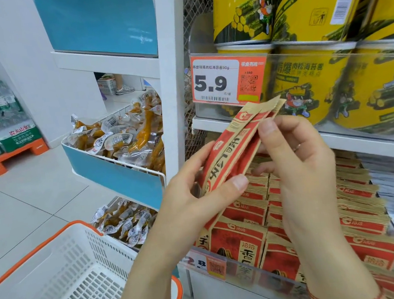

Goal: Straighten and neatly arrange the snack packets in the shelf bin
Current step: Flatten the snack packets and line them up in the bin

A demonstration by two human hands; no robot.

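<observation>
Head view, looking down at a shop shelf. Both hands are raised in front of the shelf bin (262,277), holding a small stack of red-and-tan snack packets (236,146) clear above it. The stack tilts, its top edges pointing up and right toward the orange price tag (229,78).

Left hand (195,192): grip curled round the lower end of the stack, thumb pressed on the front face, fingers behind. Right hand (297,162): thumb and fingers pinching the stack's right edge around its middle, a ring showing on one finger. The packets look fanned at the top, not yet squared.

Bin below: rows of the same packets (358,206) stand on edge, front row facing out behind a clear lip. Rows lean slightly; the gap the held stack belongs in is hidden by the hands.

Around: yellow tubs (309,84) on the shelf above, a white basket (66,275) with orange handle at lower left, and clear-wrapped snacks in a blue bin (117,170) to the left.

Risks, as I judge them:
- Slick packets could slide out of the fanned stack if either pinch eases while tapping them square.
- Pushing the stack down into tight rows could crumple edges or tip neighbours forward over the lip.
- Lifting higher may knock the price tag.
</observation>
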